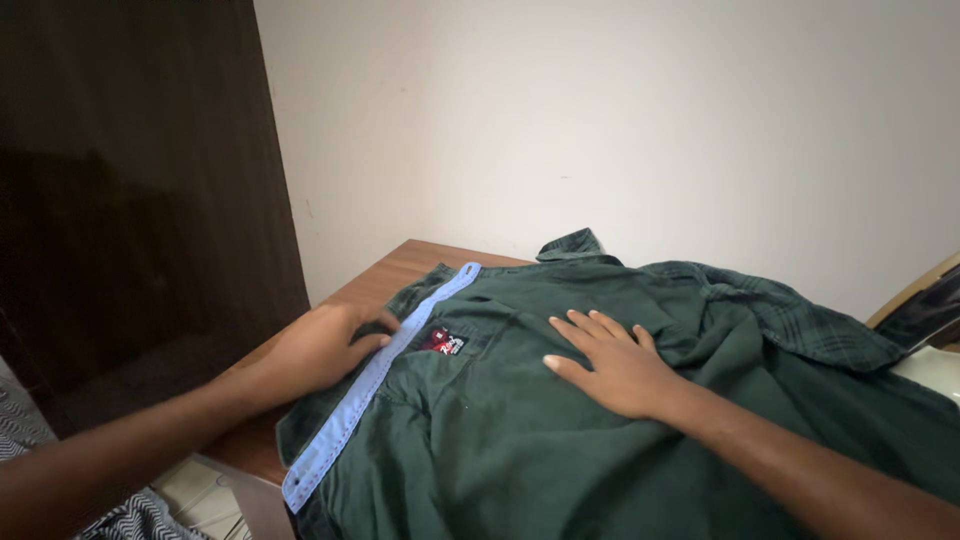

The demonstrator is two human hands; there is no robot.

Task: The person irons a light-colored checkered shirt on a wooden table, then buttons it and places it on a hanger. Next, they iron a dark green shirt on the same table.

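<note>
Here, from the head view, I list what I see.

Item one: a dark green shirt (560, 420), spread across a wooden desk (385, 275) that stands against a pale wall (600, 120). Its collar (572, 245) points toward the wall. A light blue placket strip (375, 385) runs along the shirt's left edge, from near the collar down to the desk's near corner. A small red and dark label patch (443, 341) sits just beside that strip.

Item two: my left hand (320, 345). It rests at the shirt's left edge, fingers curled against the blue strip, which I judge pins the edge so the cloth lies straight. Whether it pinches the cloth or only presses on it, I cannot tell.

Item three: my right hand (610, 365). It lies flat and open on the chest of the shirt, fingers spread, holding nothing, likely smoothing the fabric down.

Item four: a dark wooden panel (140, 200), left of the desk.

Item five: a pale object with a dark top (930, 320) at the right border, partly cut off and not identifiable.

Item six: striped cloth (130, 520) at lower left.
</note>
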